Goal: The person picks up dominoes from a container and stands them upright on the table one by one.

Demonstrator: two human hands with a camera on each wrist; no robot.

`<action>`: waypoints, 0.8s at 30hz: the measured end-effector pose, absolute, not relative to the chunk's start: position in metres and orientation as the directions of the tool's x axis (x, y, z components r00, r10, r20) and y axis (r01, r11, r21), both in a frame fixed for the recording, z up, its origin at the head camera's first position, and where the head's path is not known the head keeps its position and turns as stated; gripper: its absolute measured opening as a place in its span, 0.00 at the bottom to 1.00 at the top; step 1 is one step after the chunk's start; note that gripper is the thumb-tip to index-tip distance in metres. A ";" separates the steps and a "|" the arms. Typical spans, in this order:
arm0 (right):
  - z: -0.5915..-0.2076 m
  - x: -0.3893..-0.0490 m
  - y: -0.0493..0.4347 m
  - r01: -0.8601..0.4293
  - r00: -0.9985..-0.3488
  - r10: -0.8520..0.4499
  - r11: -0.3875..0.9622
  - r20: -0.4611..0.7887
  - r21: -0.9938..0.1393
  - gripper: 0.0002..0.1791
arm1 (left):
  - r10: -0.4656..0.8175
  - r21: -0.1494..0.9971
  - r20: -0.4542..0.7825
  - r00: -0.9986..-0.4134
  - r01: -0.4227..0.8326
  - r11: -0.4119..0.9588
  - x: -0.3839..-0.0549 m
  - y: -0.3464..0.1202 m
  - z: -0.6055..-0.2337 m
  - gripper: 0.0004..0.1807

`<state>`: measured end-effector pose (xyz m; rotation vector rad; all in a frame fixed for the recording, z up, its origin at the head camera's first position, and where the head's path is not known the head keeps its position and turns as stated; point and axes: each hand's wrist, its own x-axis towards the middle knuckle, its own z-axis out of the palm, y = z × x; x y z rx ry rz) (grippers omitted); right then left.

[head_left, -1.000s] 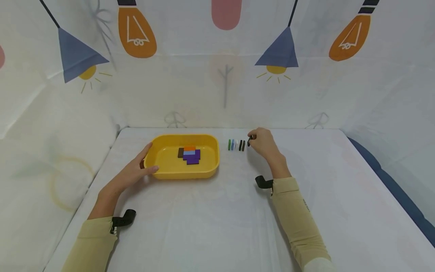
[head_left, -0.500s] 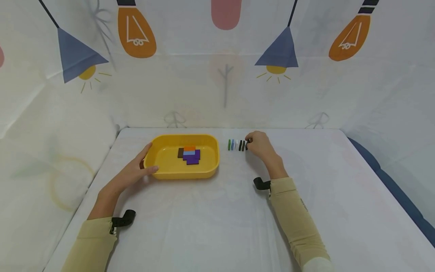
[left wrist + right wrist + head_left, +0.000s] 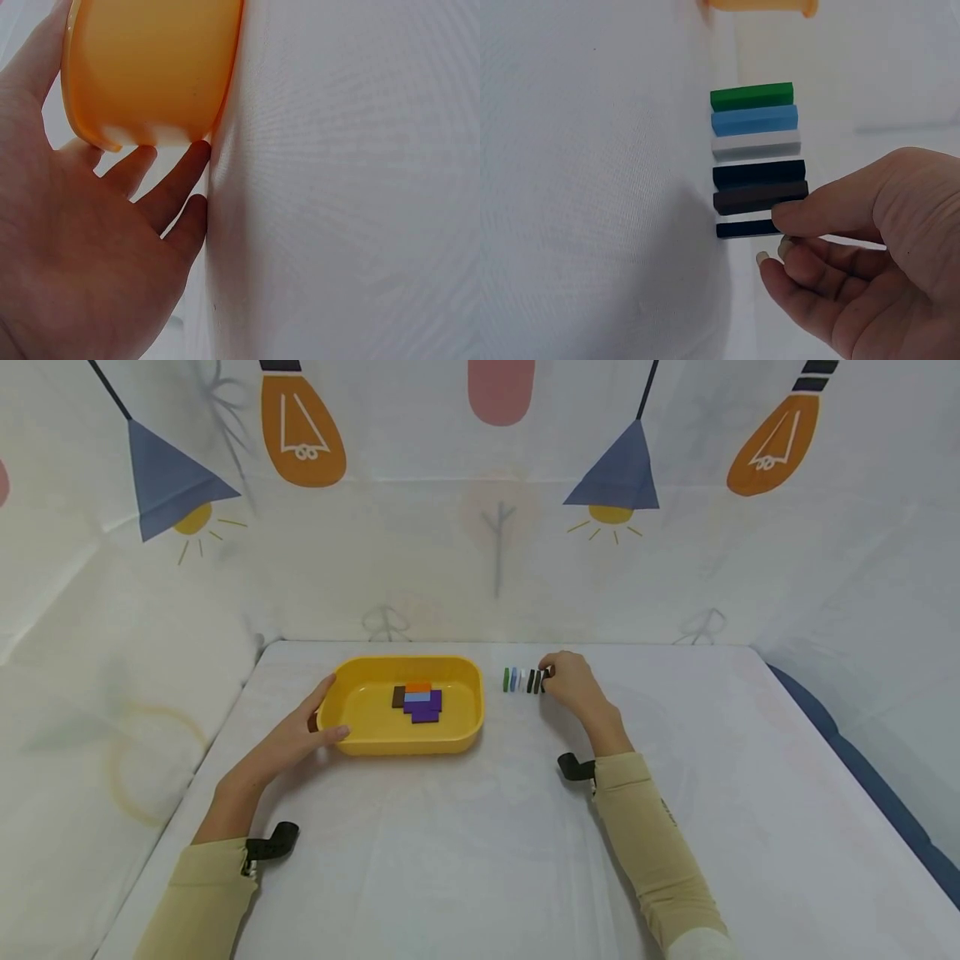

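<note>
Near the left of the table, my left hand point(image 3: 288, 739) holds the left end of a yellow plastic tray point(image 3: 360, 745), thumb at the near side and fingers around the end. Inside the tray lie flat domino-like blocks: brown point(image 3: 398, 697), orange point(image 3: 418, 687), light blue point(image 3: 417, 697) and purple point(image 3: 425, 716). To its right, my right hand point(image 3: 572, 683) pinches a black domino point(image 3: 744, 229) between thumb and fingers. That domino stands on the table at the right end of a row of upright dominoes: green point(image 3: 751, 97), blue point(image 3: 754, 119), white point(image 3: 756, 145), black point(image 3: 759, 174) and dark brown point(image 3: 760, 197).
A white cloth covers the table point(image 3: 450, 860). Behind it hangs a white curtain point(image 3: 420, 552) printed with lamps and bulbs. Something dark blue point(image 3: 862, 768) runs along the right table edge.
My right hand has moved left and slightly nearer, bringing the black domino to the right end of the row. The left hand and the tray have stayed put.
</note>
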<state>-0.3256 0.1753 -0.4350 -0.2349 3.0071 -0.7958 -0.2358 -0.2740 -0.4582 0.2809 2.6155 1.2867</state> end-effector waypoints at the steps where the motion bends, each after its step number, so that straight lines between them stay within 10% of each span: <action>1: -0.435 -0.326 0.175 -0.142 -0.988 -0.152 0.859 0.019 -0.491 0.21 | 0.263 0.798 -0.106 -0.959 0.076 0.598 -0.236 -0.274 -0.458 0.55; 24: -0.415 -0.316 0.190 -0.157 -0.988 -0.137 0.885 0.078 -0.438 0.22 | 0.256 0.789 -0.119 -0.959 0.065 0.611 -0.236 -0.275 -0.458 0.55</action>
